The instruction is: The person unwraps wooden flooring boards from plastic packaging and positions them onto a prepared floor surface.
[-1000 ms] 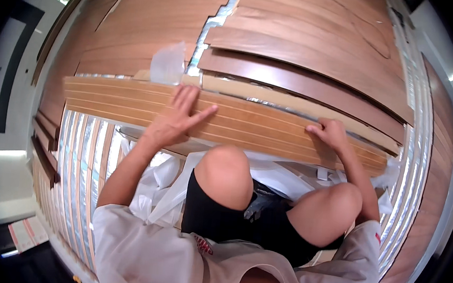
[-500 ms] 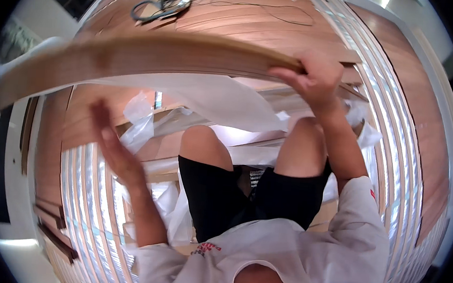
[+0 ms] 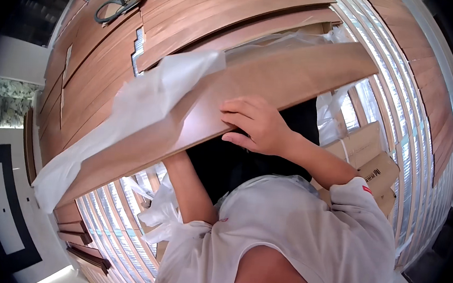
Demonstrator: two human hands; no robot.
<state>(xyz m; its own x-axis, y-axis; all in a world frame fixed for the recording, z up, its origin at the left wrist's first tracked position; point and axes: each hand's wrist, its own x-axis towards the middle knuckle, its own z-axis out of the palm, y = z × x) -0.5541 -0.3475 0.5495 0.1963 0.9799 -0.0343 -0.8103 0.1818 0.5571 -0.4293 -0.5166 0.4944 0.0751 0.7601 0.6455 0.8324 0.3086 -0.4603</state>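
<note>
A long brown floorboard (image 3: pixel 311 73) slants across my lap, its right end farther from me than its left. My right hand (image 3: pixel 259 125) rests near the middle of its near edge, fingers apart on the face and thumb by the edge. My left forearm (image 3: pixel 188 186) runs beneath the board, which hides my left hand and its fingers. A thin white foam sheet (image 3: pixel 172 84) drapes over the board's far edge and left end.
Laid brown floorboards (image 3: pixel 103 86) stretch ahead and left. Silvery foil with battens (image 3: pixel 413 135) lies to the right. Torn cardboard (image 3: pixel 376 169) sits by my right arm, loose boards (image 3: pixel 87 258) at lower left, and a hose (image 3: pixel 111 18) at the far left.
The board has come down from a raised position onto my lap. My right hand has moved from its right end to its middle, and my left hand, open beforehand, has gone under it.
</note>
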